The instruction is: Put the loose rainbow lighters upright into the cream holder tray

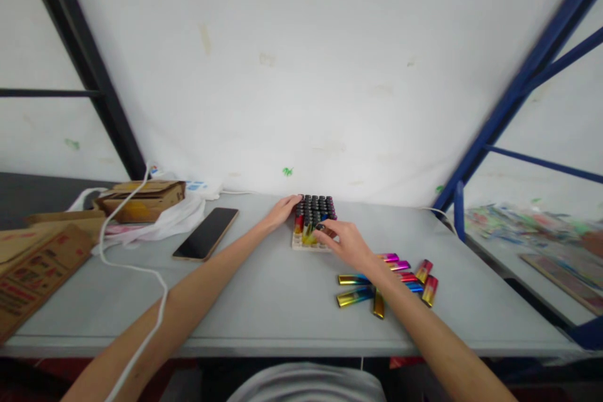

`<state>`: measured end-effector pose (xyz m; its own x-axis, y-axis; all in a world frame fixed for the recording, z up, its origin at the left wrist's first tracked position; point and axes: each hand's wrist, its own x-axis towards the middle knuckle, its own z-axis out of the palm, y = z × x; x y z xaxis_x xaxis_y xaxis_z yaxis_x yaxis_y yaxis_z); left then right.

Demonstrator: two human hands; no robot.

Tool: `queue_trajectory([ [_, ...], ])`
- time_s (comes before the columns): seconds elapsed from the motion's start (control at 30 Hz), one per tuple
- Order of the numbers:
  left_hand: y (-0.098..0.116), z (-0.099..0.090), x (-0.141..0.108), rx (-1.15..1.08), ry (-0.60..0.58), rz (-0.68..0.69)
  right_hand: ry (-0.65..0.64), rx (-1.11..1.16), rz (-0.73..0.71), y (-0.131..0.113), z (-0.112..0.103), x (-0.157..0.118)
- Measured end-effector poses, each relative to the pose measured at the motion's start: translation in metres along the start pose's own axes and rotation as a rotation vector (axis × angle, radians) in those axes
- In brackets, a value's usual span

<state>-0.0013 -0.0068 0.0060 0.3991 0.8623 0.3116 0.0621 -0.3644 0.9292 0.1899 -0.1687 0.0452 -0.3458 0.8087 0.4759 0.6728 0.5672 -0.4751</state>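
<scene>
Right hand (343, 240) is likely slotting tubes (317, 205) into centre-frame tray (300, 247); left hand (284, 208) is touching its edge, grips unclear. Slotting is needing alignment.

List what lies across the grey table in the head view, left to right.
Large printed cardboard box → smaller cardboard box → smartphone with dark screen → white tray of black-topped pieces → loose shiny multicoloured sticks, possibly lighters.
</scene>
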Motion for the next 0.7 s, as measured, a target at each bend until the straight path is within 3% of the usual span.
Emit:
queue_trajectory([
  [0.27,-0.001,0.001,-0.001,0.015,0.004,-0.007,-0.225,-0.233,-0.067,0.002,0.003,0.008],
  [0.47,0.000,0.000,0.000,0.030,0.012,-0.007,-0.210,-0.565,0.029,-0.011,0.005,0.013],
  [0.6,0.001,0.000,0.000,0.026,-0.001,-0.007,-0.184,-0.457,0.032,-0.008,0.001,0.010],
  [0.7,0.000,0.000,0.001,0.017,0.000,-0.010,-0.141,-0.235,0.046,-0.002,-0.022,0.000],
])
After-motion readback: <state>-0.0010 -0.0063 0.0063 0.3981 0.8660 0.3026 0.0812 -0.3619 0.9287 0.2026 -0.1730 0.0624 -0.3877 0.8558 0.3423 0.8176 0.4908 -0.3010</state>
